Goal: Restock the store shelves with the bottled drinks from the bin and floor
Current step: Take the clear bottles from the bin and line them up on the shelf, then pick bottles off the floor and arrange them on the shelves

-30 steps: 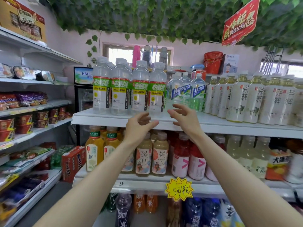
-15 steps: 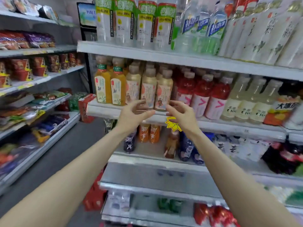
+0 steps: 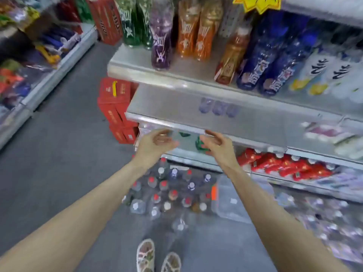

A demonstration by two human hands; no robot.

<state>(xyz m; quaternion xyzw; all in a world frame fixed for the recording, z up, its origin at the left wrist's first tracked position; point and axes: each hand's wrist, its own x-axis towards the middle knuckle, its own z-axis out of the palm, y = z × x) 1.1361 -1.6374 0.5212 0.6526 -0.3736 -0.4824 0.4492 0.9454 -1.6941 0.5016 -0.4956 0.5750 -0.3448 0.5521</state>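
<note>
Several bottled drinks (image 3: 167, 193) stand upright on the grey floor below my hands, caps red, white and purple. A clear plastic bin (image 3: 231, 201) lies beside them on the right. My left hand (image 3: 155, 143) and my right hand (image 3: 218, 145) hang in the air above the bottles, in front of the edge of a low metal shelf (image 3: 196, 110). Both hold nothing, fingers loosely curled and palms facing each other. The frame is blurred by motion.
The shelf above carries purple (image 3: 161, 40), orange (image 3: 192, 30) and blue (image 3: 263, 61) bottles. Red packets (image 3: 284, 163) lie on the lowest shelf. Red cartons (image 3: 115, 107) are stacked at the shelf's left end. A snack rack (image 3: 39, 61) lines the aisle's left. My shoes (image 3: 157, 256) show below.
My view has swung down from the top shelves to the floor. Both empty hands have dropped with it, from the top shelf edge to just above the floor bottles.
</note>
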